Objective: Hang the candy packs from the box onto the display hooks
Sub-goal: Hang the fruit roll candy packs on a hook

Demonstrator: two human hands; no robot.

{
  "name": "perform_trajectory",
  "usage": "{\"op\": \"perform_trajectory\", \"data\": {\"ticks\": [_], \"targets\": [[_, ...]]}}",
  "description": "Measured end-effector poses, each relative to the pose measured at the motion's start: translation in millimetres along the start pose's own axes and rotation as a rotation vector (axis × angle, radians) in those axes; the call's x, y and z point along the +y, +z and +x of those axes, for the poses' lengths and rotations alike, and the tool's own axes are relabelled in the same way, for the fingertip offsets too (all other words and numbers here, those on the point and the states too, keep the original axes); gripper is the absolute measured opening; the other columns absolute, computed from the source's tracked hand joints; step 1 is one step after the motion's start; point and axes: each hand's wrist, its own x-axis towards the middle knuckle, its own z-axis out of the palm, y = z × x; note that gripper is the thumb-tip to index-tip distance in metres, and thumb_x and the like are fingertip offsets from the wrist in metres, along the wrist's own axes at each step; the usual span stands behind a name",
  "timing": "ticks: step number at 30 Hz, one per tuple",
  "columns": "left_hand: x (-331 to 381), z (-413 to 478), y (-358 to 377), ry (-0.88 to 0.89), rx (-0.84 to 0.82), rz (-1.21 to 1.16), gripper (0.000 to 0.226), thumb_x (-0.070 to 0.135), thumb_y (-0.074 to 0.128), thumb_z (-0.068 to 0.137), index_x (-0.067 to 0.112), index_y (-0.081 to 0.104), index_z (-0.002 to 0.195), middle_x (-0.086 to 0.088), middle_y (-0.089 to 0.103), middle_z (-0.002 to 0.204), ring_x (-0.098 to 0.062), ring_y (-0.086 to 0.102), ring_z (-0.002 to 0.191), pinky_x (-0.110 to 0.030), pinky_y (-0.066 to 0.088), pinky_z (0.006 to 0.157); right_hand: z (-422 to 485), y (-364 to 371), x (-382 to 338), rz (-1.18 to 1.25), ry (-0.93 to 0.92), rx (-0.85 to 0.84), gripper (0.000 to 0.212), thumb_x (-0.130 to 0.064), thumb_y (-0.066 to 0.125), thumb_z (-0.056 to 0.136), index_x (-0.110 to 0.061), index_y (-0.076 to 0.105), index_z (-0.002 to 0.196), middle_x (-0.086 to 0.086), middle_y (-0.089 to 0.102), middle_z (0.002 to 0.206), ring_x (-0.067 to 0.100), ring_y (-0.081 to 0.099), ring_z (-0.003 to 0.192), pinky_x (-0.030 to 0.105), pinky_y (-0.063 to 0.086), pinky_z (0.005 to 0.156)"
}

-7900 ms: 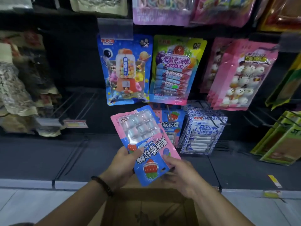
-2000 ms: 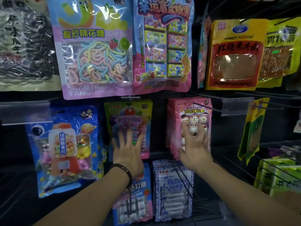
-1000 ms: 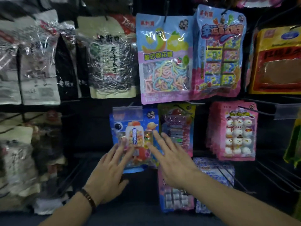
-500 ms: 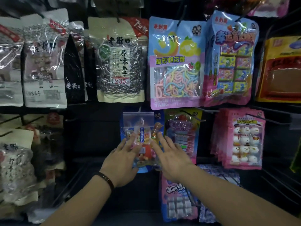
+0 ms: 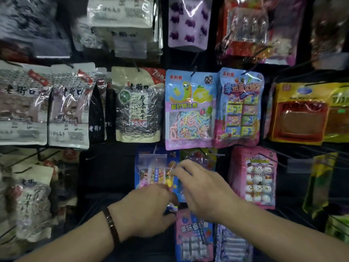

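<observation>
While we are working both hands at the hanging blue pack (image 5: 154, 173), its long axis is running vertical, and it is lying straight ahead of the hands and slightly up. Our right hand (image 5: 204, 190) is reaching nearer, fingers nearly straight, tips touching the pack's right edge. Our left hand (image 5: 149, 208) is sitting at the bottom edge with fingers curled; blur is hiding whether it grips. The pack is looking like thin, glossy, floppy film with a clear window, and a clear tag (image 5: 151, 160) is covering its top. We are judging it hung, needing only straightening
</observation>
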Motion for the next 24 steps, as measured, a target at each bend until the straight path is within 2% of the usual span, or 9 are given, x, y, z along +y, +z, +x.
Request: {"op": "perform_trajectory", "data": {"ticks": [3, 7, 9, 10, 12, 14, 17, 20, 24], "targets": [[24.2, 6.6, -50.9, 0.054, 0.129, -0.004, 0.039, 0.062, 0.050, 0.090, 0.043, 0.062, 0.122, 0.017, 0.058, 0.119, -0.011, 0.062, 0.111, -0.040, 0.057, 0.093, 2.3, -44.8, 14.5, 0.042, 0.024, 0.233, 0.041, -0.025, 0.042, 0.093, -0.020, 0.059, 0.130, -0.001, 0.053, 0.123, 0.024, 0.060, 0.098, 0.041, 0.054, 0.055], [39.9, 33.5, -106.7, 0.127, 0.252, -0.019, 0.034, 0.057, 0.058, 0.095, 0.041, 0.063, 0.125, 0.020, 0.053, 0.108, -0.009, 0.058, 0.105, -0.038, 0.055, 0.093, 12.1, -91.8, 60.4, 0.047, 0.111, 0.331, 0.038, -0.016, 0.054, 0.097, -0.020, 0.060, 0.135, -0.002, 0.051, 0.126, 0.024, 0.059, 0.093, 0.036, 0.048, 0.059], [44.9, 50.9, -126.3, 0.120, 0.295, 0.021, 0.042, 0.054, 0.057, 0.099, 0.041, 0.055, 0.140, 0.009, 0.051, 0.144, -0.019, 0.053, 0.134, -0.045, 0.052, 0.106, 16.1, -106.5, 85.9, -0.030, 0.178, 0.313, 0.045, -0.019, 0.056, 0.099, -0.020, 0.056, 0.144, 0.000, 0.048, 0.132, 0.025, 0.059, 0.102, 0.036, 0.049, 0.064], [46.1, 60.8, -132.8, 0.098, 0.294, 0.048, 0.051, 0.051, 0.056, 0.102, 0.042, 0.045, 0.151, 0.001, 0.034, 0.165, -0.026, 0.037, 0.152, -0.050, 0.045, 0.116, 18.6, -110.7, 97.2, -0.087, 0.226, 0.278, 0.051, -0.021, 0.056, 0.099, -0.020, 0.051, 0.150, 0.002, 0.045, 0.139, 0.027, 0.057, 0.115, 0.038, 0.051, 0.070], [46.9, 82.9, -137.4, 0.038, 0.278, 0.107, 0.073, 0.051, 0.053, 0.104, 0.042, 0.016, 0.166, -0.005, -0.010, 0.177, -0.034, -0.005, 0.164, -0.055, 0.021, 0.130, 23.8, -114.8, 117.2, -0.190, 0.347, 0.169, 0.067, -0.024, 0.057, 0.099, -0.025, 0.032, 0.161, 0.008, 0.027, 0.161, 0.032, 0.036, 0.146, 0.046, 0.056, 0.091], [41.5, 109.1, -131.5, -0.029, 0.301, 0.185, 0.089, 0.061, 0.049, 0.102, 0.042, -0.010, 0.166, -0.013, -0.030, 0.171, -0.046, -0.025, 0.158, -0.061, 0.007, 0.131, 27.4, -114.4, 133.0, -0.232, 0.449, 0.086, 0.083, -0.025, 0.058, 0.099, -0.031, 0.010, 0.166, 0.009, -0.004, 0.174, 0.039, 0.006, 0.160, 0.055, 0.048, 0.111], [22.2, 143.6, -109.0, -0.117, 0.337, 0.200, 0.100, 0.077, 0.044, 0.095, 0.048, -0.027, 0.159, -0.018, -0.045, 0.163, -0.055, -0.038, 0.148, -0.074, 0.009, 0.124, 32.3, -103.5, 154.1, -0.289, 0.497, 0.015, 0.096, -0.024, 0.056, 0.099, -0.035, -0.011, 0.167, 0.010, -0.038, 0.169, 0.041, -0.017, 0.162, 0.059, 0.027, 0.126], [2.0, 164.5, -90.2, -0.146, 0.351, 0.190, 0.104, 0.077, 0.046, 0.093, 0.052, -0.033, 0.154, -0.015, -0.056, 0.155, -0.052, -0.049, 0.141, -0.081, 0.017, 0.119, 39.4, -90.0, 171.3, -0.336, 0.516, -0.024, 0.101, -0.025, 0.056, 0.099, -0.036, -0.019, 0.165, 0.011, -0.046, 0.165, 0.042, -0.026, 0.159, 0.064, 0.016, 0.128], [-16.3, 180.3, -81.1, -0.153, 0.368, 0.239, 0.107, 0.054, 0.056, 0.095, 0.052, -0.033, 0.154, -0.016, -0.055, 0.156, -0.055, -0.046, 0.142, -0.073, 0.023, 0.122, 58.0, -72.3, 182.2, -0.300, 0.573, -0.049, 0.106, -0.027, 0.059, 0.099, -0.040, -0.025, 0.162, 0.013, -0.048, 0.163, 0.042, -0.034, 0.156, 0.067, 0.008, 0.128]]}}
